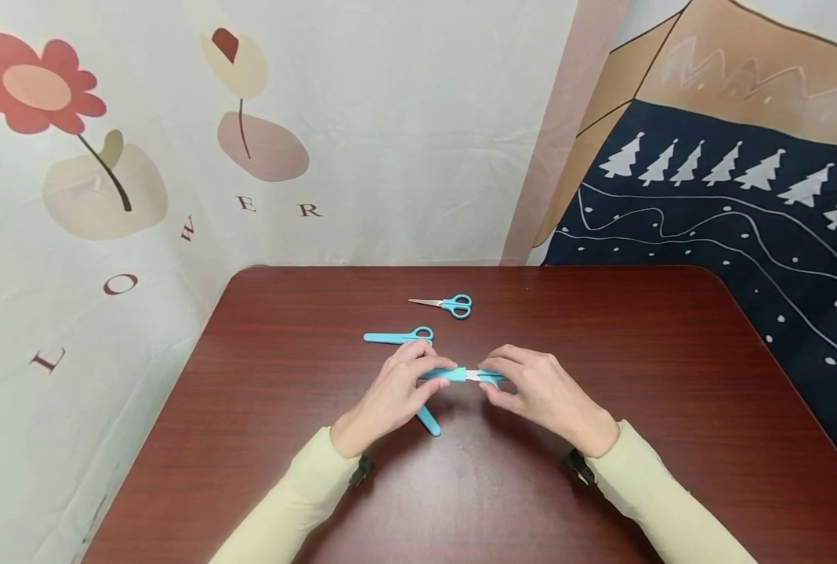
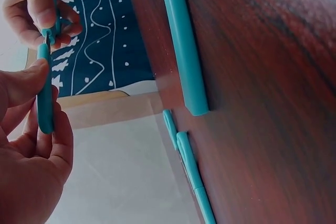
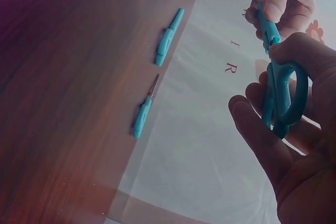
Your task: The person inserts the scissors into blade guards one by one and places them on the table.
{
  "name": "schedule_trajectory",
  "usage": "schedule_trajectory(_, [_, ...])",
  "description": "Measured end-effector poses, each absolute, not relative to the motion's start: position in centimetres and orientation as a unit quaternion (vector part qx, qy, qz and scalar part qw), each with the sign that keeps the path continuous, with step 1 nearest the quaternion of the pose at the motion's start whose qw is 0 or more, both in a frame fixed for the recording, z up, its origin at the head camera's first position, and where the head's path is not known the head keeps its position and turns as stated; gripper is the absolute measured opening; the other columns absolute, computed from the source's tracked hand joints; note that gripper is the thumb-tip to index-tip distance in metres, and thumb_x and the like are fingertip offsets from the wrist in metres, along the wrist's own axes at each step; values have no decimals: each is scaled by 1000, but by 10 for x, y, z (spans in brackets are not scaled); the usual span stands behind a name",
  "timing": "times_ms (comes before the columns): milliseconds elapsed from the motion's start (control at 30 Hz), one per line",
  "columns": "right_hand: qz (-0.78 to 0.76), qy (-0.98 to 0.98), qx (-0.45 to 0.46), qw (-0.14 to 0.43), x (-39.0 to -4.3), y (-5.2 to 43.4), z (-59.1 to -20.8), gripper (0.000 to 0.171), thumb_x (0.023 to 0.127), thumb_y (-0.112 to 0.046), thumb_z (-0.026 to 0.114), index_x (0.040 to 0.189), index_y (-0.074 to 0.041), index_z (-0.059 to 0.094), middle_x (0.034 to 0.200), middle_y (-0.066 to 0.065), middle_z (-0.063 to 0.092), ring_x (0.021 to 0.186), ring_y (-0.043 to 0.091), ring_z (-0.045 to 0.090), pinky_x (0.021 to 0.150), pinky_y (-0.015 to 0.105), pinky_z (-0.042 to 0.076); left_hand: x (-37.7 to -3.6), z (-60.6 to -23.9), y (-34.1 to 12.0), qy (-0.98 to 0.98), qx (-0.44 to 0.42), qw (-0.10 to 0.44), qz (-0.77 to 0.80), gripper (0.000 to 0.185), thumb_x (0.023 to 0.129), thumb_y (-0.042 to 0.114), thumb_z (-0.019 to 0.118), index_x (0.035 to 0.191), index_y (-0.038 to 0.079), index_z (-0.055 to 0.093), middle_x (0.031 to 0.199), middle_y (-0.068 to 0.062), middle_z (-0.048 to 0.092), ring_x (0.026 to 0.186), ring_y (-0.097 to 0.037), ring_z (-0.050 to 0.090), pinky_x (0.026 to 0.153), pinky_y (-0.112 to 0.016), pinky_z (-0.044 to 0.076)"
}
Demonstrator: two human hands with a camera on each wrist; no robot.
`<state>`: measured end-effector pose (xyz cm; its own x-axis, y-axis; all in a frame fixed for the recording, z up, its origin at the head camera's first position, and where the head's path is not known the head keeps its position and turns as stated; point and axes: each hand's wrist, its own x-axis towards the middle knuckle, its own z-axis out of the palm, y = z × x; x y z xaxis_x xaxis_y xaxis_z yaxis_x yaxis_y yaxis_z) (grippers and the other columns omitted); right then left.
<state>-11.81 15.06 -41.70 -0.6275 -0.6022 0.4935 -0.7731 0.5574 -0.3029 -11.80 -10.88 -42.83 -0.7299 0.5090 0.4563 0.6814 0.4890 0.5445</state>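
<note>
Above the middle of the dark red table [image 1: 602, 352], both hands hold one pair of blue scissors [image 1: 490, 378]. My left hand [image 1: 438, 368] pinches the blue sheath [image 1: 443, 375] over the blade. My right hand [image 1: 492, 374] grips the handle loops [image 3: 283, 98]. A short strip of bare blade [image 1: 472, 375] shows between sheath and handle. In the left wrist view my left hand [image 2: 44, 103] holds the sheath [image 2: 44, 95], with the right hand [image 2: 50, 24] beyond it. In the right wrist view the sheath [image 3: 268, 24] runs up to the left hand [image 3: 265, 9].
A loose blue sheath [image 1: 429, 421] lies on the table just under my left hand. Farther back lie a sheathed pair of scissors [image 1: 397, 338] and a bare pair [image 1: 447, 305]. Patterned cloth hangs behind and to both sides of the table.
</note>
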Motion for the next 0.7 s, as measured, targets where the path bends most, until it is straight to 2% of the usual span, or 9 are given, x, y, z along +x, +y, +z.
schedule_trajectory(300, [250,-865,400,168,-118,150,-417,22,82,-12,87,102,-10,77,100,-2,69,77,6,64,66,19,55,-119,-427,-108,-857,-345,111,-367,20,90,6,81,110,9,79,95,3,58,87,-14,49,74,-29,45])
schedule_trajectory(700, [234,-865,407,177,-119,150,-420,26,79,-12,90,101,-7,77,98,0,70,78,7,66,69,23,58,-119,-429,-107,-861,-351,118,-348,20,89,6,81,109,9,79,94,4,58,89,-14,49,75,-27,45])
